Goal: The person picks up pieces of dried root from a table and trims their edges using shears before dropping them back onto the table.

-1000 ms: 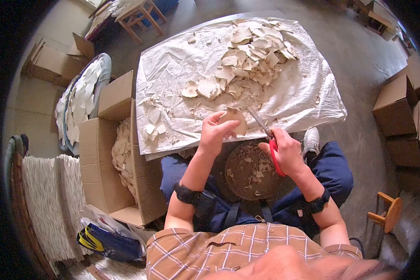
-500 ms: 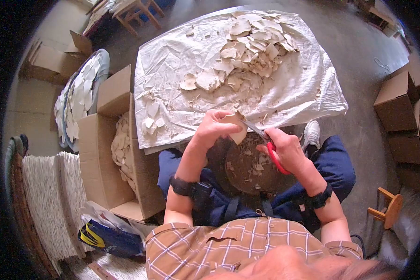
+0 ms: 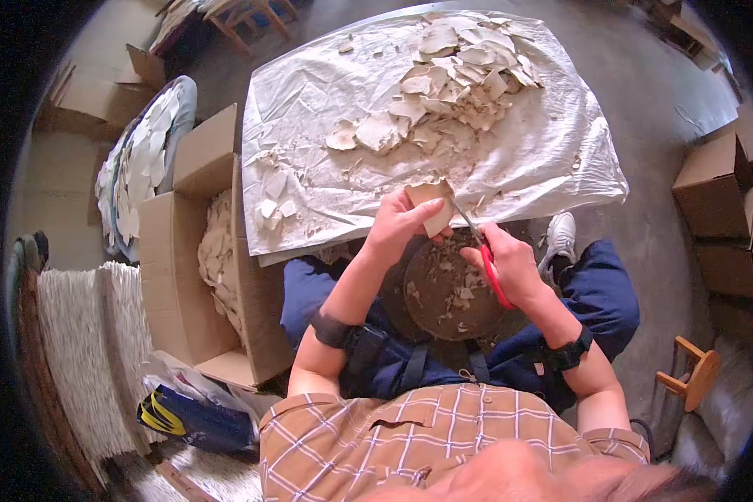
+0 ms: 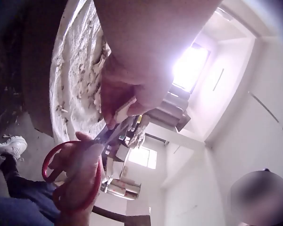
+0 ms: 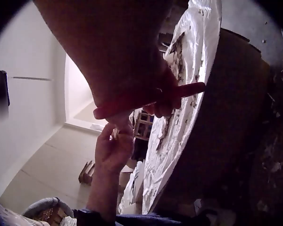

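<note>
My left hand point(image 3: 397, 224) pinches a pale, flat, dried-looking slice point(image 3: 435, 219) between thumb and fingers, above the near edge of the cloth-covered table. My right hand point(image 3: 512, 266) grips scissors with red handles point(image 3: 498, 289), its fingers through the loops. Their metal blades point(image 3: 467, 221) reach the slice's right edge. In the left wrist view, the red loops point(image 4: 96, 181) surround the right hand's fingers and the slice point(image 4: 124, 111) shows edge-on. The right wrist view has the left hand point(image 5: 114, 149) beyond the red handle point(image 5: 132, 102), mostly in shadow.
A heap of similar slices point(image 3: 456, 79) lies on the white cloth point(image 3: 309, 100), with small pieces at left. Below my hands stands a round container point(image 3: 418, 305) with scraps. An open cardboard box point(image 3: 176, 284) holding slices is at left; a small wooden stool point(image 3: 699, 381) stands right.
The left hand has turned the slice, and its jagged edge now faces up. The scissor blades have come in from the right against it, after standing apart from it a second ago.
</note>
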